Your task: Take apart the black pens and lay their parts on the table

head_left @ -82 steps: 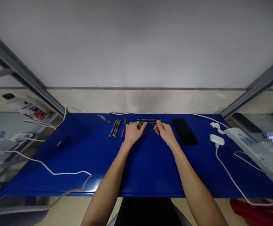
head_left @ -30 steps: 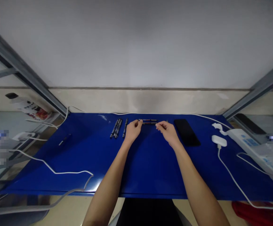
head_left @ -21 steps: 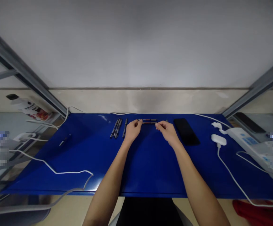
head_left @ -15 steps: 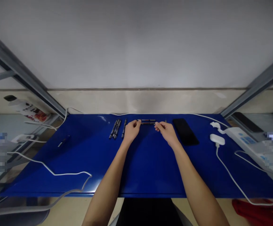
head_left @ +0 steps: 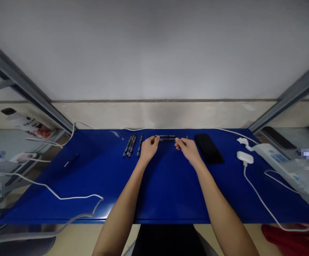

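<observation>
Between my hands, near the back of the blue table (head_left: 90,177), a dark pen (head_left: 167,139) lies crosswise, its ends pinched in the fingers of my left hand (head_left: 149,146) and my right hand (head_left: 186,146). Just behind it is another crosswise pen (head_left: 169,136), parallel to the first. Left of my left hand stretches a single dark pen (head_left: 139,145), pointing toward the wall. Farther left, several similar pens (head_left: 129,145) lie side by side. The tip of one more item (head_left: 186,136) shows behind my right hand; the rest is hidden.
A black phone (head_left: 209,148) lies right of my right hand. Beyond it are a white earphone case (head_left: 245,156) on a cable and a white power strip (head_left: 277,156). At the left are a small dark pen (head_left: 71,160), a white cable (head_left: 64,198) and a bottle (head_left: 29,122).
The view has shifted slightly. Both hands keep nearly the same pose around the crosswise pen.
</observation>
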`<action>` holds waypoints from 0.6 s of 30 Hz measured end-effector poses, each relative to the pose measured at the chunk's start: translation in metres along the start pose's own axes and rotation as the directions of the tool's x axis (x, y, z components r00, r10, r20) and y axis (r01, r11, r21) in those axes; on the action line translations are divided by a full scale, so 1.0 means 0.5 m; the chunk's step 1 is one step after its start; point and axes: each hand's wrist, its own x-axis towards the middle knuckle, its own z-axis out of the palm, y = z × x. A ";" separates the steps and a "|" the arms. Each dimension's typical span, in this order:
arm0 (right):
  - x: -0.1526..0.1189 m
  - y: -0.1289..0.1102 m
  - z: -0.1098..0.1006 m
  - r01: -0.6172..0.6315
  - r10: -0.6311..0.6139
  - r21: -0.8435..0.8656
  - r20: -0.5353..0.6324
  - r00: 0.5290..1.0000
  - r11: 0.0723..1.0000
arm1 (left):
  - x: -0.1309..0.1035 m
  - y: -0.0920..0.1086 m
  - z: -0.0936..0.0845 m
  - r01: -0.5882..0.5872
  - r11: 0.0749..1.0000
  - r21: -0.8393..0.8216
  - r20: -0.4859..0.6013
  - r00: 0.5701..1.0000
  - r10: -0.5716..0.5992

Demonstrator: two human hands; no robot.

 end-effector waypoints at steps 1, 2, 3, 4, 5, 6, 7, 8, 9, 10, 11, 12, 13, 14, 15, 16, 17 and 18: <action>0.001 0.001 0.000 0.006 -0.006 -0.007 0.003 1.000 1.000 | 0.000 0.000 0.000 -0.002 1.000 -0.002 -0.001 1.000 0.002; 0.001 0.002 0.001 0.019 -0.019 -0.011 0.003 1.000 1.000 | 0.000 0.000 -0.001 -0.003 1.000 -0.002 -0.004 1.000 0.003; 0.002 0.003 0.002 0.035 -0.035 -0.014 0.000 0.999 0.999 | 0.000 0.000 -0.002 -0.003 1.000 -0.002 -0.008 1.000 0.003; 0.002 0.003 0.002 0.050 -0.050 -0.012 -0.004 0.999 0.999 | 0.001 0.000 -0.003 -0.001 1.000 0.000 -0.011 1.000 0.001; 0.002 0.004 0.003 0.060 -0.060 -0.007 -0.005 0.998 0.998 | 0.002 0.000 -0.003 0.002 1.000 0.003 -0.014 1.000 -0.002; 0.002 0.004 0.004 0.060 -0.060 0.001 -0.003 0.998 0.998 | 0.002 0.000 -0.004 0.005 1.000 0.005 -0.016 1.000 -0.005; 0.002 0.004 0.004 0.051 -0.051 0.010 0.004 0.999 0.999 | 0.003 0.000 -0.004 0.008 1.000 0.006 -0.015 1.000 -0.008; 0.002 0.004 0.005 0.036 -0.037 0.018 0.014 0.999 0.999 | 0.003 -0.001 -0.004 0.008 1.000 0.005 -0.015 1.000 -0.008; 0.002 0.005 0.005 0.020 -0.020 0.022 0.026 0.999 1.000 | 0.003 -0.001 -0.003 0.006 1.000 0.003 -0.013 1.000 -0.006; 0.002 0.005 0.005 0.006 -0.007 0.023 0.033 0.999 1.000 | 0.003 -0.001 -0.003 0.001 1.000 0.000 -0.011 1.000 -0.001; 0.003 0.006 0.005 0.000 -0.001 0.018 0.035 0.999 1.000 | 0.003 -0.001 -0.002 -0.004 1.000 -0.004 -0.007 1.000 0.004; 0.003 0.006 0.005 0.005 -0.005 0.012 0.028 1.000 1.000 | 0.002 -0.002 -0.002 -0.008 1.000 -0.007 -0.005 1.000 0.008; 0.004 0.007 0.005 0.017 -0.017 0.007 0.016 1.000 1.000 | 0.002 -0.002 -0.002 -0.008 1.000 -0.010 -0.004 1.000 0.008; 0.004 0.008 0.004 0.031 -0.031 0.006 0.004 1.000 0.999 | 0.002 -0.001 -0.002 -0.004 1.000 -0.010 -0.002 1.000 0.004; 0.005 0.008 0.004 0.041 -0.041 0.009 -0.006 0.999 0.999 | 0.002 -0.001 -0.003 0.003 1.000 -0.010 0.000 1.000 -0.003; 0.004 0.007 0.004 0.044 -0.044 0.015 -0.011 0.999 0.999 | 0.001 0.000 -0.004 0.012 1.000 -0.011 0.002 1.000 -0.012; 0.004 0.006 0.004 0.038 -0.038 0.022 -0.009 0.999 0.999 | 0.001 0.002 -0.005 0.021 1.000 -0.012 0.006 1.000 -0.021; 0.003 0.005 0.003 0.024 -0.024 0.025 -0.004 1.000 0.999 | 0.001 0.003 -0.005 0.025 1.000 -0.015 0.010 1.000 -0.025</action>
